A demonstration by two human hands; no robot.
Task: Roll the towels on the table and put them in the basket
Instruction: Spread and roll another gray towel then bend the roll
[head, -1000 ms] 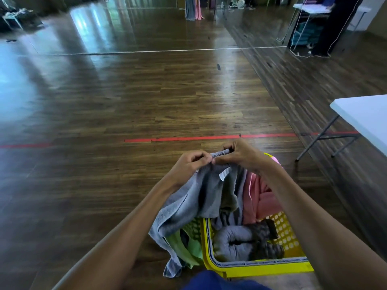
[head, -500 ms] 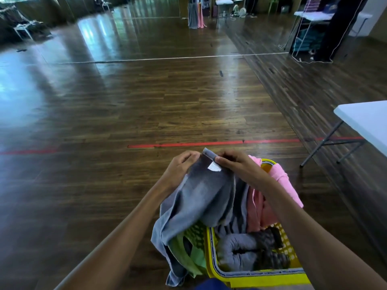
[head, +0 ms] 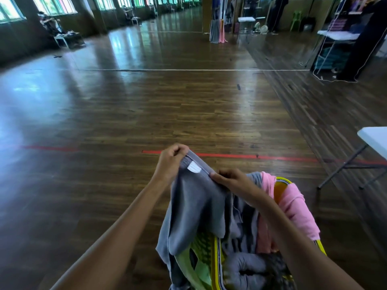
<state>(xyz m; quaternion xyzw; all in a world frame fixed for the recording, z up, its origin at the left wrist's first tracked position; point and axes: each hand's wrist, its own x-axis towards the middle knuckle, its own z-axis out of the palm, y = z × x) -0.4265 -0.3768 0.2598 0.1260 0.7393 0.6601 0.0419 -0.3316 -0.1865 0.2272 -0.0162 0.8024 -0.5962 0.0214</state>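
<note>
A grey towel [head: 194,210] with a white label hangs from both my hands above the floor. My left hand [head: 170,162] pinches its top edge at the corner beside the label. My right hand [head: 232,181] pinches the same edge a short way to the right. Below stands a yellow basket [head: 279,186] holding a rolled grey towel [head: 244,271] and a dark one. A pink towel [head: 295,208] is draped over the basket's far rim. A green towel [head: 201,258] hangs at its left side, partly hidden by the grey towel.
A white folding table [head: 374,139] stands at the right, its metal legs reaching toward the basket. Dark wooden floor with a red tape line [head: 251,156] stretches ahead. Far off are more tables, hanging cloths and a chair by the windows.
My hands have moved apart along the grey towel's top edge, left hand going left and up, right hand going right. The towel's edge now stretches between them. My view has lifted.
</note>
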